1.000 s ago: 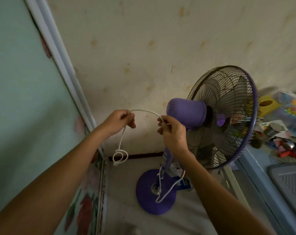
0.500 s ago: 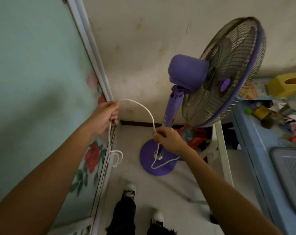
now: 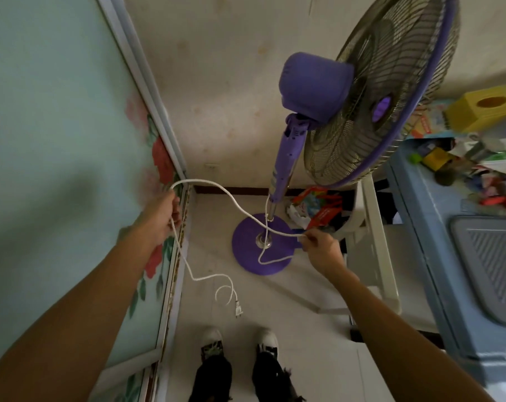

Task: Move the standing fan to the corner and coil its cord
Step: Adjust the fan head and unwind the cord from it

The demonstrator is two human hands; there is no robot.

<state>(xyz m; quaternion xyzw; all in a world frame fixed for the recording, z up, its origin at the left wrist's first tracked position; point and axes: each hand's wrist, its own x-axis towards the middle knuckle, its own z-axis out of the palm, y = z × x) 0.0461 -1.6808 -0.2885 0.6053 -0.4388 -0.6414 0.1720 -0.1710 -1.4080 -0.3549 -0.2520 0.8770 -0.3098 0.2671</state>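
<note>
The purple standing fan (image 3: 315, 85) stands upright in the corner against the stained wall, its round base (image 3: 246, 242) on the floor. Its white cord (image 3: 231, 200) runs from the pole down over the base, then arcs between my hands. My left hand (image 3: 162, 216) grips the cord near the floral panel on the left. My right hand (image 3: 321, 248) pinches the cord just right of the base. Below my left hand the cord hangs in a small loop, and the plug (image 3: 238, 309) dangles above the floor.
A green floral panel (image 3: 57, 140) with a white frame lines the left. A white plastic chair (image 3: 370, 242) stands right of the fan, with bright wrappers (image 3: 318, 207) beneath. A blue cabinet (image 3: 437, 227) with clutter and a yellow box (image 3: 483, 108) fills the right. My shoes (image 3: 237, 340) stand below.
Both hands have dropped lower and spread apart along the cord. The cord's free end hangs longer, with the plug now visible near the floor. My view has tilted further down.
</note>
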